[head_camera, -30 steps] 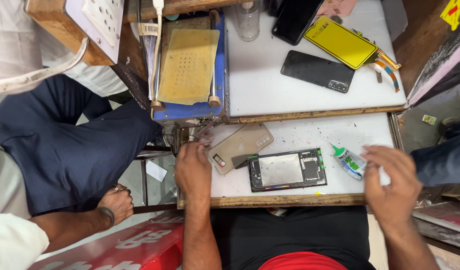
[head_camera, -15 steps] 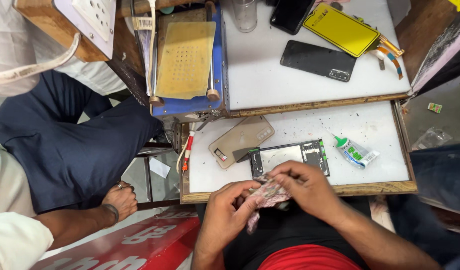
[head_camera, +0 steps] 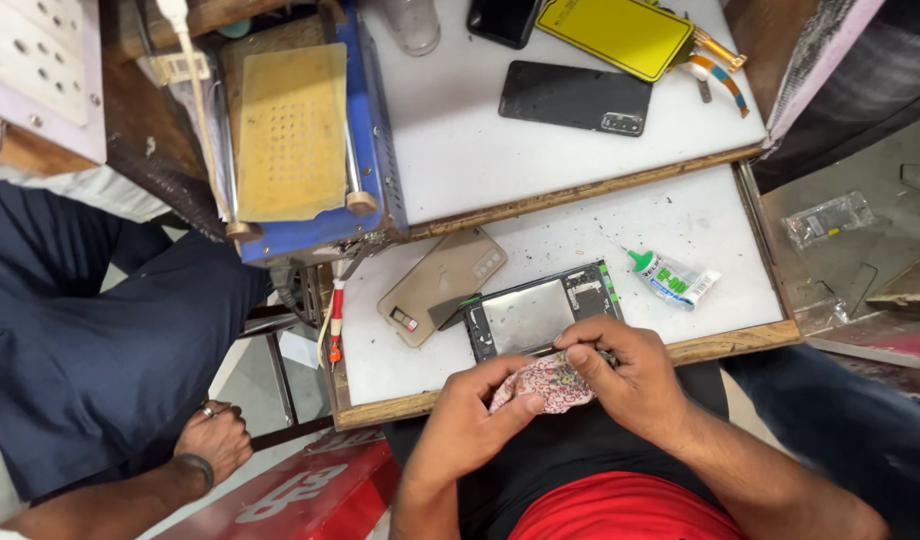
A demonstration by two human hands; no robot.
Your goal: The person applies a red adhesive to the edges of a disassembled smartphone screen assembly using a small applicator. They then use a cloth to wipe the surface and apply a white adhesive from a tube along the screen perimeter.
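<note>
Both my hands meet at the near edge of the white work board [head_camera: 680,230]. My left hand [head_camera: 472,420] and my right hand [head_camera: 620,375] pinch a small patterned pink cloth [head_camera: 547,384] between them. Just beyond my fingers lies an opened phone frame [head_camera: 540,312] with a bare metal plate. A beige phone back cover [head_camera: 442,284] lies to its left. A small glue tube [head_camera: 672,277] with a green cap lies to the right of the frame.
A blue machine with a yellow pad [head_camera: 292,130] stands at the back left. A black phone [head_camera: 574,97] and a yellow panel [head_camera: 616,32] lie on the upper shelf. A red-handled tool [head_camera: 334,336] hangs at the board's left edge. Another person's hand [head_camera: 212,441] rests at the lower left.
My hands left the board, came together at its near edge and took up the patterned cloth. They have since shifted slightly right with it, close to the phone frame.
</note>
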